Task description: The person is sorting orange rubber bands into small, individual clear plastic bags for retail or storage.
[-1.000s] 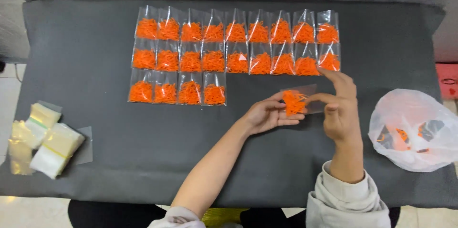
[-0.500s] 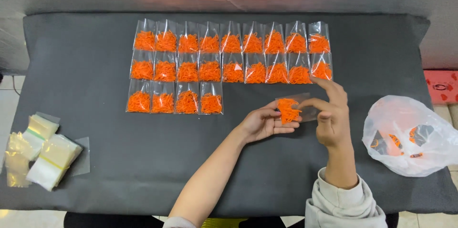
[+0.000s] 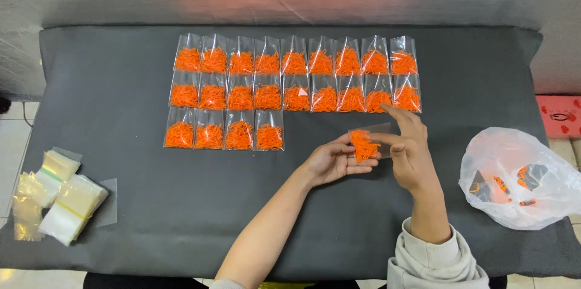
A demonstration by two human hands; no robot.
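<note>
Since a moment ago my hands have barely shifted; the small clear packet (image 3: 367,142) of orange bits has stayed between them, just above the dark table (image 3: 121,192). My left hand (image 3: 331,162) is curled under the packet, thumb and fingertips pinching its lower edge. My right hand (image 3: 410,151) pinches its right side, index finger stretched up and the other fingers loose. The packet hangs just below the right end of the filled packets (image 3: 290,89), which lie in three rows, the bottom row only four long. A white plastic bag (image 3: 520,180) with a few orange bits sits near my right wrist. Bundles of empty bags (image 3: 57,195) lie well apart at the table's left edge.
</note>
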